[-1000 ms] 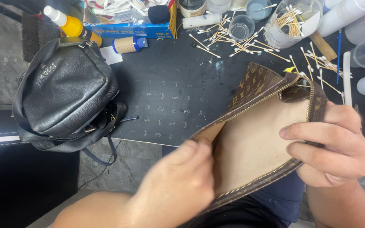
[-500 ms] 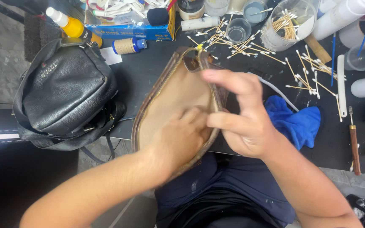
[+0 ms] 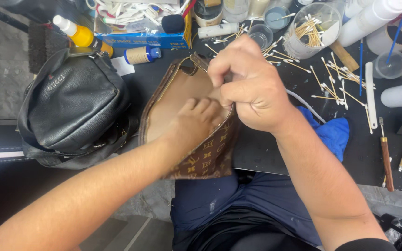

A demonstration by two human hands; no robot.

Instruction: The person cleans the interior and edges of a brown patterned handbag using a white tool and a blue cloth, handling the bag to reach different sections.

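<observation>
A dark, cluttered desk (image 3: pixel 266 148) carries a brown patterned pouch (image 3: pixel 205 153). The left hand (image 3: pixel 189 125) is buried inside it, fingers hidden; the right hand (image 3: pixel 250 83) pinches its zippered rim, clenched. Probably lining inspection; next needs wider spreading.

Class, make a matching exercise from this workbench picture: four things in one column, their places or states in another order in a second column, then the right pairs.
Things
1. brown patterned pouch
2. black leather backpack
3. blue cloth
4. thread spool

Places or states
A. lying on its side beside the blue box
B. crumpled by the right forearm
C. held open, the left hand inside it
D. resting at the bench's left edge

Pairs: 1-C, 2-D, 3-B, 4-A
</observation>
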